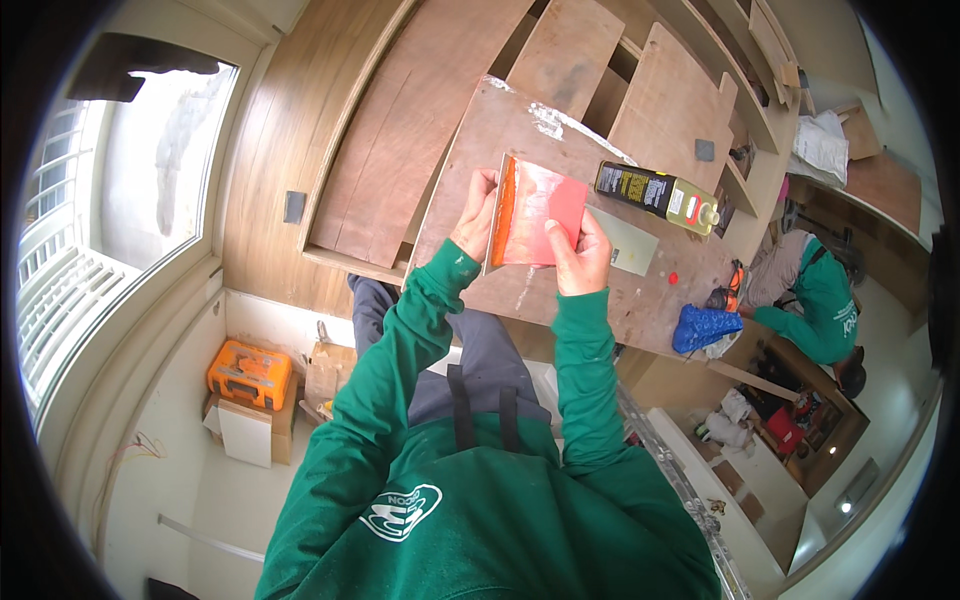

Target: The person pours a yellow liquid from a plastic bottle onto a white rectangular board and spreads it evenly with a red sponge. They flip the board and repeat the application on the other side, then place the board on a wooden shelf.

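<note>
Between both hands is a flat, square pink-red piece (pixel 548 205), glossy across its middle, with an orange-brown band along its left edge. My left hand (pixel 474 222) is closed at that left edge, its fingers partly hidden. My right hand (pixel 585 252) grips the lower right corner, thumb on the upper face and fingers underneath. I cannot tell whether it is one piece or two laid together. Below it lies the brown wooden board (pixel 455 190) of the bench. A pale flat plate (pixel 632 248) rests just right of my right hand.
A squarish bottle (pixel 640 188) with a black label lies on the bench, near a blue crumpled bag (pixel 703 328). Wooden panels (pixel 405 130) cover the far side. An orange tool case (pixel 250 373) stands on boxes at left. Another person in green (pixel 825 305) bends down at right.
</note>
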The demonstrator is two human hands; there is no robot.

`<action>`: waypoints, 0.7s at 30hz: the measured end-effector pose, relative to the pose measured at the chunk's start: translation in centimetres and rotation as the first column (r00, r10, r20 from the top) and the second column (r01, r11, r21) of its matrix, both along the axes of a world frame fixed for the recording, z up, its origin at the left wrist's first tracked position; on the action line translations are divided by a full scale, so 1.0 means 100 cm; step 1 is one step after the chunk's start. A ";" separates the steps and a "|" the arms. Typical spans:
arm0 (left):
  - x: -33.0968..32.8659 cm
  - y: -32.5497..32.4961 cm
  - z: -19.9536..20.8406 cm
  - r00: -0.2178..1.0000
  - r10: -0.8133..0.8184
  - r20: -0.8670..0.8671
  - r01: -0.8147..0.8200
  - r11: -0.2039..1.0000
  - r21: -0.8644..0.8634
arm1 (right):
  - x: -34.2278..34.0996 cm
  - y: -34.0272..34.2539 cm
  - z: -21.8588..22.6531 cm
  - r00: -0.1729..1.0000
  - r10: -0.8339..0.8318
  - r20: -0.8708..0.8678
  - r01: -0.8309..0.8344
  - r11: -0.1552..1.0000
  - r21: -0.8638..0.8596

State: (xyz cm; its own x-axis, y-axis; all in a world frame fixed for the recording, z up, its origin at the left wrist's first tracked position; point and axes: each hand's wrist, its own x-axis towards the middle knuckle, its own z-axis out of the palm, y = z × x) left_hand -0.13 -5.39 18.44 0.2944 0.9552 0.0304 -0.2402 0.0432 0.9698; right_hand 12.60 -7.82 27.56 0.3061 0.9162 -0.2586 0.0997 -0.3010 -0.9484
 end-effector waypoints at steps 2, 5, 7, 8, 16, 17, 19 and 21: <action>0.007 0.002 0.009 0.995 -0.006 0.096 0.023 0.983 -0.181 | 0.011 0.001 0.010 0.991 0.004 -0.136 -0.017 0.995 -0.095; 0.026 -0.004 0.035 0.988 -0.026 0.154 0.081 0.927 -0.366 | 0.025 0.004 0.034 0.831 -0.075 -0.552 -0.022 0.986 -0.168; 0.039 -0.010 0.050 0.998 -0.050 0.034 0.055 0.986 -0.160 | 0.035 -0.003 0.058 0.600 -0.287 -0.747 0.196 0.958 -0.210; 0.044 -0.010 0.053 0.996 -0.084 0.017 0.085 0.988 -0.128 | 0.042 -0.010 0.071 0.445 -0.366 -0.818 0.347 0.912 -0.219; 0.064 -0.024 0.018 0.971 -0.064 -0.232 0.058 0.998 -0.032 | 0.234 -0.042 0.139 0.647 0.090 -0.757 0.453 0.753 0.477; 0.064 -0.023 0.014 0.977 -0.041 -0.210 0.028 0.998 -0.061 | 0.256 -0.047 0.135 0.735 -0.074 -0.674 0.514 0.708 0.483; 0.062 -0.017 0.008 0.986 0.013 -0.166 -0.032 0.993 -0.111 | 0.300 -0.046 0.116 0.835 -0.294 -0.466 0.530 0.659 0.533; 0.058 -0.013 0.008 0.935 0.168 0.313 0.058 0.797 -0.601 | 0.338 -0.045 0.088 0.879 -0.405 -0.249 0.474 0.699 0.536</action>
